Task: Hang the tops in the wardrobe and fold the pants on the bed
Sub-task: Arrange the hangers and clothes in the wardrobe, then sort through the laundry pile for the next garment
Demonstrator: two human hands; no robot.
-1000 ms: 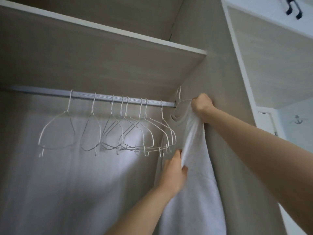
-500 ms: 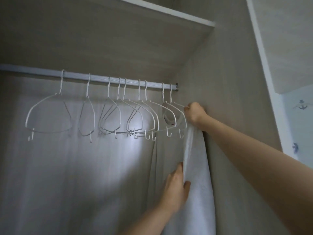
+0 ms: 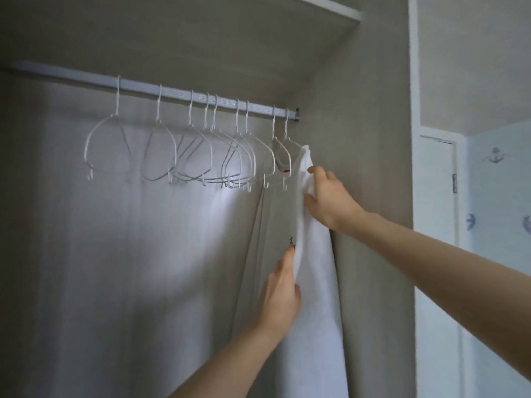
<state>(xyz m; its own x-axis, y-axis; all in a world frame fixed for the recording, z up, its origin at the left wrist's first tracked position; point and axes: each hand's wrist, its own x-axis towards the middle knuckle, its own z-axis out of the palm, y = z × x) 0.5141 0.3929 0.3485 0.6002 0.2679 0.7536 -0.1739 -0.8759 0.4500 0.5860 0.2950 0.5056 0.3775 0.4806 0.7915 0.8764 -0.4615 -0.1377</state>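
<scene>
A white top [image 3: 313, 282] hangs on the rightmost white wire hanger [image 3: 287, 142] at the right end of the wardrobe rail [image 3: 172, 91], close to the wardrobe's side wall. My right hand [image 3: 330, 196] holds the top's shoulder edge just below the hanger, fingers curled into the cloth. Lower down, my left hand [image 3: 283, 294] grips the front edge of the top between thumb and fingers. A small red label shows inside the collar.
Several bare white wire hangers [image 3: 201, 150] hang along the rail to the left. A shelf [image 3: 330, 10] sits above the rail. The wardrobe's side panel [image 3: 373, 168] stands right of the top, with a white door frame [image 3: 436, 225] beyond it.
The hanger with the top now hangs on the rail. My right hand slid down from the hanger's shoulder onto the cloth. My view dropped and shifted right.
</scene>
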